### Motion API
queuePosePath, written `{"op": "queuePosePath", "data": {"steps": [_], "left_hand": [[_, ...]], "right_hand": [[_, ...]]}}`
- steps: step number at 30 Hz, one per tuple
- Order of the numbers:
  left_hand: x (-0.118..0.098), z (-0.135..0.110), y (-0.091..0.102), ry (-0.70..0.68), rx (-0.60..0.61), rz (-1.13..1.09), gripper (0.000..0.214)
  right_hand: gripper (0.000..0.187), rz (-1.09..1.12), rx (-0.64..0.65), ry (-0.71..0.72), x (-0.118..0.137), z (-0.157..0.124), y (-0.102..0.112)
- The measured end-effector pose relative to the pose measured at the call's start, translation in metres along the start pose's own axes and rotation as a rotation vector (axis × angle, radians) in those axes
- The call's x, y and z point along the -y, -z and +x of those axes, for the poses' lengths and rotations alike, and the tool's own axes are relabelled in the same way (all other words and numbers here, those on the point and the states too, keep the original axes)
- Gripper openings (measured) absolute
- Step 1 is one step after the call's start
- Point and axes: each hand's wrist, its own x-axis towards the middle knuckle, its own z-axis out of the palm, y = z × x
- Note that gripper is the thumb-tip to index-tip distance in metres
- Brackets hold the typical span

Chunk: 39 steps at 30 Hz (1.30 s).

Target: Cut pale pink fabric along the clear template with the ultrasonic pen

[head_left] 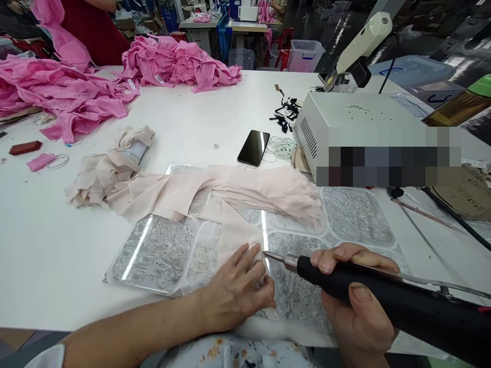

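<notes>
My left hand [240, 289] presses a strip of beige fabric [238, 230] down onto a clear plastic sheet with a grey speckled pattern [153, 253], its fingers bent over the cloth near the edge. In my right hand [360, 306] is a black pen-like power tool [345, 278] with a lever along its top. The tool's pointed metal tip [273, 255] is right beside my left fingertips, at the strip's edge; I cannot tell whether it touches the cloth. Beyond my hands lies a stack of beige fabric strips [264, 189], fanned out at its right end.
A bundle of beige cloth [99, 174] lies left of the stack. Behind are a phone [253, 147], pale cord [283, 148] and a grey metal box [353, 117]. Pink garments [180, 61] cover the table's far left. A person in dark red [92, 33] stands there.
</notes>
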Motion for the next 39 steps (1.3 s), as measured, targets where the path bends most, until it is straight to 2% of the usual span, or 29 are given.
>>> {"op": "queuePosePath", "data": {"steps": [28,39], "left_hand": [[-0.001,-0.001,-0.0008,0.0,-0.001,0.024,0.028],[0.0001,-0.0027,-0.0015,-0.005,-0.008,0.011,0.025]], "right_hand": [[0.01,-0.023,0.066,0.021,-0.0039,0.0006,0.0032],[0.014,0.004,-0.003,0.054,-0.0071,0.0021,-0.0001]]}}
